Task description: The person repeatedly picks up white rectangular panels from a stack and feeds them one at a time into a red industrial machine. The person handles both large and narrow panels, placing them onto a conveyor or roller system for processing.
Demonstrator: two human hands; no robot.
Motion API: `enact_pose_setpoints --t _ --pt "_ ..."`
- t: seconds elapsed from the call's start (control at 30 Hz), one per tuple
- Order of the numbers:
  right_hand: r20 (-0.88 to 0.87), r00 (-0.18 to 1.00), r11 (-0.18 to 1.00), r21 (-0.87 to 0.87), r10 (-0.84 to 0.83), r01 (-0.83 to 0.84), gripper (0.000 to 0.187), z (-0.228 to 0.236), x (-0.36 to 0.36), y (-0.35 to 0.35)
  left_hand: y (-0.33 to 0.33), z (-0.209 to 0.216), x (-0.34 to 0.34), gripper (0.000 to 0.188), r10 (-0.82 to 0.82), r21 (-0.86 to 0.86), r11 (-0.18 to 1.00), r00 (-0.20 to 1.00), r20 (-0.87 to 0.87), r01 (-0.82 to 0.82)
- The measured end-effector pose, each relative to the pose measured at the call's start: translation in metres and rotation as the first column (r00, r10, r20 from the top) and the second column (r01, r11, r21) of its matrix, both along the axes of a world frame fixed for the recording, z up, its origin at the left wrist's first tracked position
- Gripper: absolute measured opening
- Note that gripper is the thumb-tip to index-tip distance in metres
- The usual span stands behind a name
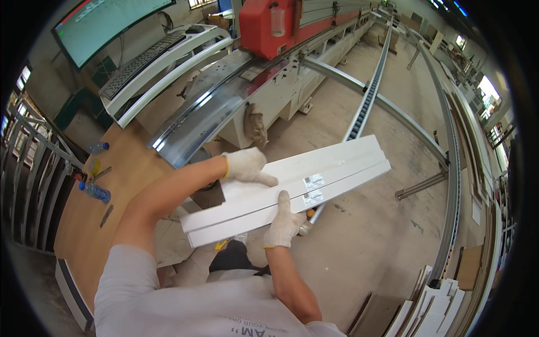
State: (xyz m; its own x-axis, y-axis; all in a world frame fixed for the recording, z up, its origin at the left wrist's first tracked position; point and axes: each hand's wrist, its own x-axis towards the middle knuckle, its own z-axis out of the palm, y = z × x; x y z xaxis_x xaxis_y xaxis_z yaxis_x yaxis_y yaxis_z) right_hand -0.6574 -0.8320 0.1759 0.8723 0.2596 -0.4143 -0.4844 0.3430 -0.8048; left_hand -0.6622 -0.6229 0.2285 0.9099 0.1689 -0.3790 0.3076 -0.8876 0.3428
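Both hands wear pale work gloves and grip a bundle of long white boards [241, 211], held tilted in front of my body. My left hand [247, 167] is on the far long edge, its thumb lying over the top face. From the near edge, my right hand [284, 223] clasps the boards, thumb up on top and the other fingers hidden beneath. Two printed labels [313, 189] are stuck on the boards, right of my right thumb. How many boards are stacked cannot be made out.
A red-headed machine [265, 28] with a metal bed stands ahead. At left are a keyboard [143, 63], a monitor [104, 25] and a wooden table [84, 208] with bottles [95, 192]. A roller rail [365, 101] runs away ahead; white panels [435, 309] stack at lower right.
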Motion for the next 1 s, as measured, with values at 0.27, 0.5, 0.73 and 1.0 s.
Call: enact_pose_setpoints --t 0.27,0.5,0.73,1.0 --pt "-0.275 0.955 0.992 0.038 -0.107 0.122 0.047 0.022 -0.002 0.148 0.15 -0.013 0.092 0.101 -0.425 0.144 0.884 0.893 -0.147 0.444" --pt "-0.401 0.91 0.983 0.099 -0.104 0.156 0.048 0.004 0.008 0.218 0.214 -0.031 0.129 0.091 -0.443 0.125 0.872 0.871 -0.211 0.474" --pt "-0.409 0.909 0.993 0.044 -0.081 0.108 0.062 -0.03 0.0 0.243 0.243 -0.053 0.129 0.086 -0.403 0.102 0.889 0.87 -0.285 0.446" --pt "-0.104 0.934 0.797 -0.495 0.341 -0.346 0.065 -0.071 0.004 0.246 0.249 -0.036 0.135 0.08 -0.343 0.003 0.937 0.924 -0.17 0.349"
